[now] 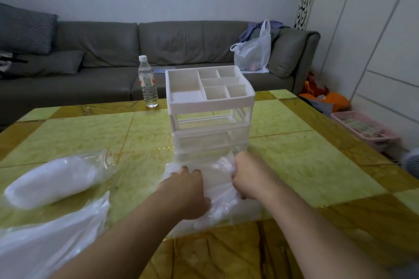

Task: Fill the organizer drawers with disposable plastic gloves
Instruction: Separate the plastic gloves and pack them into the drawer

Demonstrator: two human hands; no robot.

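A white organizer (209, 106) with a divided top tray and clear drawers stands mid-table. A clear drawer (215, 179) is pulled out at its foot, with thin plastic gloves (224, 206) spilling over it. My left hand (188, 190) presses down on the gloves with its fingertips toward the organizer. My right hand (249, 176) grips a bunch of the gloves at the drawer's right side. A bag of white gloves (52, 181) lies at the left, and loose clear plastic (45, 244) lies in front of it.
A water bottle (147, 81) stands at the table's far edge, left of the organizer. A grey sofa (113, 52) runs behind, holding a white plastic bag (255, 52). A pink basket (365, 129) sits on the floor to the right of the green-and-gold table (306, 165).
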